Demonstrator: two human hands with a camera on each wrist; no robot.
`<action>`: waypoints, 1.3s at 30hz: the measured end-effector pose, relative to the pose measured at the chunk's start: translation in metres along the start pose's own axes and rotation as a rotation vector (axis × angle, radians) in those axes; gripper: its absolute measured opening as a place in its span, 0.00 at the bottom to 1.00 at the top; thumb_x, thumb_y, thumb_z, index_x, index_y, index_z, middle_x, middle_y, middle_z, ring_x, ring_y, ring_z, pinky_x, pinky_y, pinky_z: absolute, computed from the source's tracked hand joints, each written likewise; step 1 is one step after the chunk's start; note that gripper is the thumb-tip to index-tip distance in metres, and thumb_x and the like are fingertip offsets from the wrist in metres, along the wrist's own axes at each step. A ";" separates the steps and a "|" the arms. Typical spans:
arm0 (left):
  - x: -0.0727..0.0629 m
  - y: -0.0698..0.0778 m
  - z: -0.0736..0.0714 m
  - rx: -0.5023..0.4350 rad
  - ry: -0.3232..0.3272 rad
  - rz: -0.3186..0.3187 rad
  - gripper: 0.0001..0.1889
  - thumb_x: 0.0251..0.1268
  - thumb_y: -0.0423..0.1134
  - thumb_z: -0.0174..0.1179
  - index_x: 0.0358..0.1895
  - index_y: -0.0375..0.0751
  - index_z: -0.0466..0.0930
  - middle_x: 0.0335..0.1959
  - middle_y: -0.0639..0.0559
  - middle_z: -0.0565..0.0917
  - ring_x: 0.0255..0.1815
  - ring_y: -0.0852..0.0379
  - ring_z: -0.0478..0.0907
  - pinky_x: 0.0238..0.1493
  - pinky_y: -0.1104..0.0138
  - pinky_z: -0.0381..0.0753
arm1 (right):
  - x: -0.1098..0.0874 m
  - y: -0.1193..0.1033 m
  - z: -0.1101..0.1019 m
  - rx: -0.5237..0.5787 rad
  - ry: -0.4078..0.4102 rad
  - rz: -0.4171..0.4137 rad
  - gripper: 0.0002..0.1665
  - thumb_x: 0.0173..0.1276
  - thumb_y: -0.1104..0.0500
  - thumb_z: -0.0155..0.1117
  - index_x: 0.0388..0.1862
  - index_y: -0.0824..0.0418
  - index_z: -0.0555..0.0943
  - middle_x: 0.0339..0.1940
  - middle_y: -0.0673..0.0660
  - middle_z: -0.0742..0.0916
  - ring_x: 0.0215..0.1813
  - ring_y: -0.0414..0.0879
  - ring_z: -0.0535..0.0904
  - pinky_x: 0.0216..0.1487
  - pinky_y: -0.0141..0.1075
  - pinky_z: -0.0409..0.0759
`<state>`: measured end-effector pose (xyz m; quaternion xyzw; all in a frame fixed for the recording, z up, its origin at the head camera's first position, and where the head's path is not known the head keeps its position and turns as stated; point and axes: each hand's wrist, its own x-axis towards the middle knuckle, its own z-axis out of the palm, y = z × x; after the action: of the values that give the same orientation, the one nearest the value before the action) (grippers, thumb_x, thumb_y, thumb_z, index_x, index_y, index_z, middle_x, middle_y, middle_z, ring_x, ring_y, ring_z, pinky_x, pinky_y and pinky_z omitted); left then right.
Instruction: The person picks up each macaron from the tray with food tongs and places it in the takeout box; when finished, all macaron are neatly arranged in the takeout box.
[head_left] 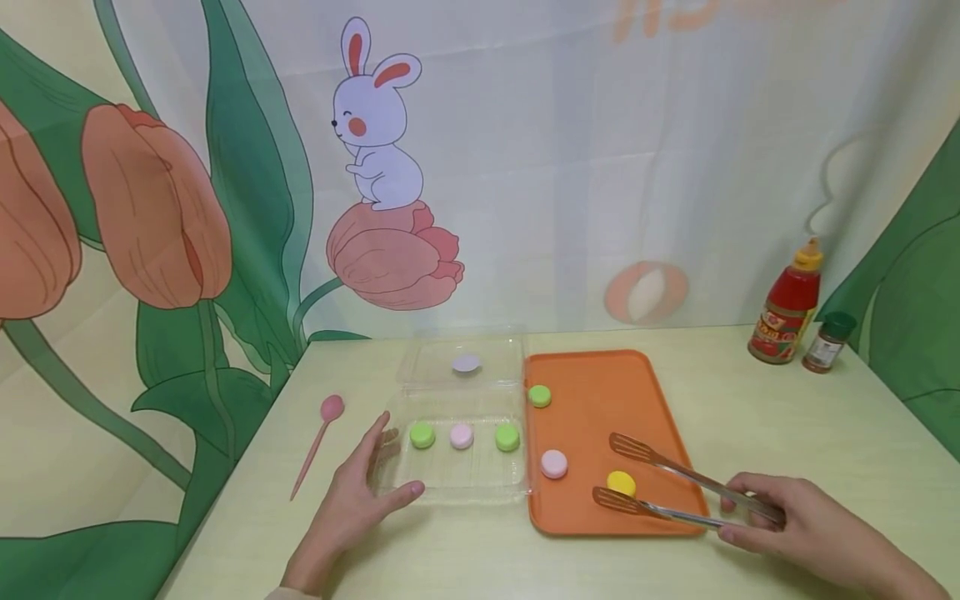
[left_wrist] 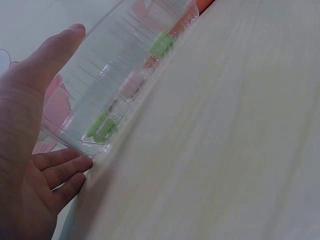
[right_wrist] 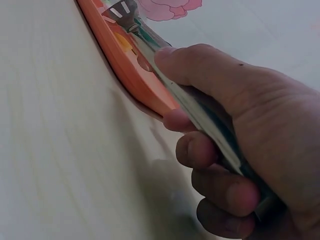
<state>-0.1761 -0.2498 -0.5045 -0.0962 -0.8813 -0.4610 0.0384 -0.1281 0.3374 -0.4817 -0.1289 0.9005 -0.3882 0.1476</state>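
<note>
My right hand (head_left: 798,521) grips metal tongs (head_left: 708,483) with brown slotted tips, spread apart over an orange tray (head_left: 600,383). A yellow macaron (head_left: 621,482) lies on the tray between the two tips, right beside the nearer one. Also on the tray are a pink macaron (head_left: 554,464) and a green macaron (head_left: 539,396). My left hand (head_left: 356,500) is at the left end of a clear plastic box (head_left: 457,487), thumb and fingers spread about its corner. Inside the box stand a green macaron (head_left: 422,435), a pink macaron (head_left: 461,436) and another green macaron (head_left: 507,437) in a row.
The box's clear lid (head_left: 427,362) is folded back behind it, with a pale oval sticker (head_left: 466,363). A pink spoon (head_left: 322,433) lies to the left. At the back right stand a red sauce bottle (head_left: 786,308) and a small green-capped jar (head_left: 828,343). A printed curtain (head_left: 555,167) hangs behind the table.
</note>
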 end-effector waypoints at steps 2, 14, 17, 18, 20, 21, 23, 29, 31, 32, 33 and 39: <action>0.000 0.000 0.000 -0.002 -0.001 0.001 0.60 0.63 0.55 0.83 0.93 0.55 0.52 0.83 0.42 0.74 0.82 0.43 0.75 0.86 0.37 0.62 | -0.001 0.002 -0.002 -0.007 -0.012 0.020 0.17 0.78 0.46 0.76 0.54 0.56 0.86 0.25 0.48 0.77 0.28 0.39 0.72 0.28 0.33 0.69; 0.001 0.001 0.000 0.004 -0.003 -0.002 0.60 0.63 0.56 0.83 0.93 0.57 0.52 0.83 0.42 0.74 0.82 0.42 0.75 0.86 0.35 0.62 | 0.000 0.007 -0.007 -0.021 -0.060 0.046 0.16 0.82 0.46 0.71 0.54 0.57 0.87 0.32 0.52 0.82 0.31 0.39 0.74 0.29 0.33 0.70; 0.001 0.000 0.000 0.016 -0.004 -0.003 0.60 0.63 0.57 0.83 0.93 0.58 0.52 0.84 0.42 0.74 0.82 0.42 0.75 0.86 0.36 0.62 | 0.001 0.008 -0.007 -0.035 -0.063 0.046 0.15 0.83 0.46 0.70 0.54 0.56 0.87 0.32 0.51 0.80 0.31 0.38 0.73 0.29 0.33 0.68; 0.001 0.000 0.000 0.018 -0.004 -0.004 0.61 0.63 0.57 0.83 0.93 0.58 0.51 0.84 0.42 0.74 0.82 0.42 0.74 0.86 0.36 0.62 | 0.001 0.008 -0.007 -0.038 -0.065 0.044 0.15 0.84 0.46 0.69 0.54 0.56 0.87 0.32 0.51 0.80 0.31 0.38 0.73 0.28 0.33 0.68; 0.002 -0.001 0.000 0.018 -0.004 -0.007 0.61 0.63 0.57 0.83 0.93 0.59 0.51 0.84 0.43 0.73 0.83 0.43 0.74 0.87 0.38 0.62 | 0.001 0.008 -0.008 -0.039 -0.069 0.039 0.14 0.84 0.46 0.69 0.54 0.55 0.87 0.32 0.51 0.80 0.31 0.38 0.73 0.29 0.33 0.68; 0.001 -0.001 0.000 0.016 -0.005 -0.009 0.61 0.62 0.57 0.83 0.93 0.60 0.51 0.84 0.43 0.73 0.83 0.43 0.74 0.87 0.38 0.62 | 0.000 0.008 -0.008 -0.036 -0.071 0.037 0.14 0.84 0.47 0.69 0.53 0.55 0.87 0.32 0.51 0.80 0.31 0.38 0.73 0.29 0.33 0.68; 0.001 -0.001 0.000 0.012 -0.004 -0.006 0.61 0.62 0.57 0.83 0.93 0.60 0.51 0.84 0.43 0.73 0.83 0.43 0.73 0.87 0.39 0.62 | 0.000 0.009 -0.008 -0.033 -0.076 0.033 0.14 0.84 0.47 0.69 0.53 0.55 0.86 0.32 0.51 0.80 0.31 0.38 0.73 0.28 0.33 0.68; 0.000 -0.001 0.000 0.002 -0.002 0.001 0.61 0.63 0.56 0.83 0.93 0.57 0.52 0.84 0.42 0.74 0.82 0.42 0.74 0.86 0.36 0.62 | 0.002 0.007 -0.006 -0.031 -0.081 0.061 0.14 0.84 0.46 0.69 0.53 0.56 0.87 0.32 0.51 0.79 0.31 0.39 0.73 0.28 0.34 0.69; 0.000 0.000 -0.001 -0.001 -0.004 -0.002 0.61 0.63 0.56 0.83 0.93 0.57 0.52 0.84 0.42 0.74 0.83 0.42 0.74 0.86 0.36 0.62 | 0.002 0.007 -0.006 -0.033 -0.077 0.060 0.14 0.84 0.46 0.68 0.52 0.56 0.87 0.31 0.51 0.79 0.31 0.39 0.72 0.28 0.34 0.68; 0.000 0.001 -0.001 -0.002 -0.005 -0.004 0.61 0.62 0.56 0.83 0.93 0.58 0.52 0.84 0.42 0.74 0.83 0.42 0.74 0.87 0.36 0.62 | 0.002 0.007 -0.006 -0.036 -0.075 0.054 0.14 0.85 0.46 0.68 0.52 0.56 0.87 0.31 0.51 0.79 0.31 0.38 0.72 0.28 0.34 0.68; 0.000 0.001 -0.001 -0.003 -0.006 -0.007 0.61 0.62 0.56 0.83 0.93 0.58 0.52 0.84 0.42 0.74 0.83 0.42 0.74 0.87 0.36 0.61 | 0.001 0.007 -0.006 -0.039 -0.072 0.048 0.14 0.85 0.46 0.68 0.52 0.56 0.87 0.31 0.50 0.79 0.30 0.38 0.72 0.27 0.34 0.68; 0.001 0.001 -0.001 -0.001 -0.008 -0.021 0.62 0.61 0.56 0.84 0.93 0.60 0.51 0.85 0.44 0.73 0.84 0.44 0.72 0.88 0.39 0.61 | 0.001 0.006 -0.008 -0.051 -0.061 0.052 0.14 0.86 0.46 0.66 0.53 0.55 0.86 0.30 0.49 0.76 0.29 0.37 0.69 0.26 0.33 0.65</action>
<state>-0.1765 -0.2500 -0.5031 -0.0890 -0.8821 -0.4615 0.0301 -0.1324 0.3464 -0.4813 -0.1211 0.9081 -0.3572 0.1817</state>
